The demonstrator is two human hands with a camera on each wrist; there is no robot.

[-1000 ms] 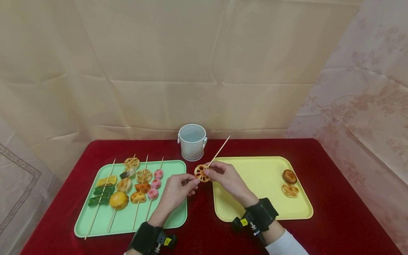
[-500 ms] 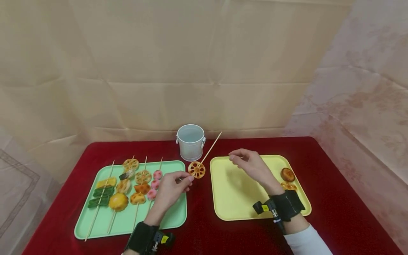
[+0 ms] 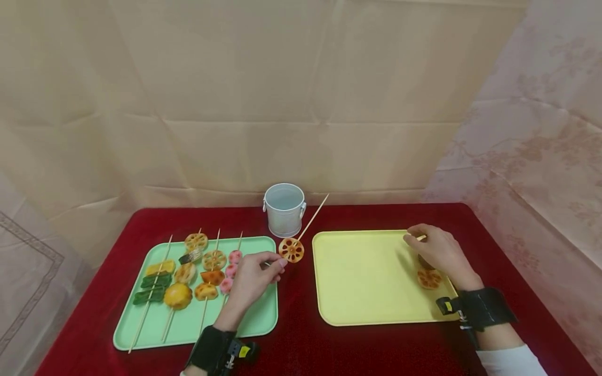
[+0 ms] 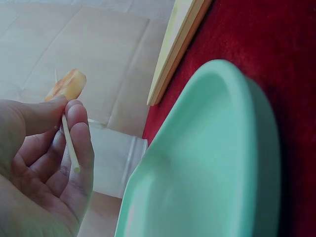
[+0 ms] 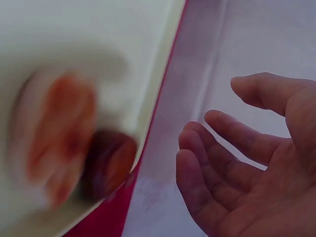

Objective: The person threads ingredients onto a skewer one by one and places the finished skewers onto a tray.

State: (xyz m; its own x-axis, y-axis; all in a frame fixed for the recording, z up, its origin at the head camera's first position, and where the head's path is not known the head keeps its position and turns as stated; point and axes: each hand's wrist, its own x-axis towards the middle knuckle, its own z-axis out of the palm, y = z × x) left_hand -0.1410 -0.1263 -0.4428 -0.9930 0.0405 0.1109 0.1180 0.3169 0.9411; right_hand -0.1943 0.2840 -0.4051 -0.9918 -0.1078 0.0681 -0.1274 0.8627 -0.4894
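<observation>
Pinched between the thumb and fingers of my left hand (image 3: pixel 254 277) is a wooden skewer (image 3: pixel 312 218), tilted up to the right, with one lotus root slice (image 3: pixel 291 250) on it. In the left wrist view, the skewer's blunt end (image 4: pixel 72 150) sticks out below the fingers. My right hand (image 3: pixel 444 255) hovers over the right side of the yellow tray (image 3: pixel 362 287), its fingers loosely bent and apart with nothing in them. Close by lie a brown mushroom piece (image 5: pixel 109 165), partly hidden by the hand in the head view, and another lotus root slice (image 3: pixel 429 279).
On the left, a green tray (image 3: pixel 258 326) carries several finished skewers, including pink balls (image 3: pixel 230 270), green vegetable pieces (image 3: pixel 156 280) and a yellow round piece (image 3: pixel 177 296). Behind the trays stands a small white metal bucket (image 3: pixel 285 214). Red cloth (image 3: pixel 301 339) covers the table.
My right hand let go of the lotus root slice and skewer and moved right across the yellow tray to the pieces there. My left hand shifted slightly left, still holding the skewer.
</observation>
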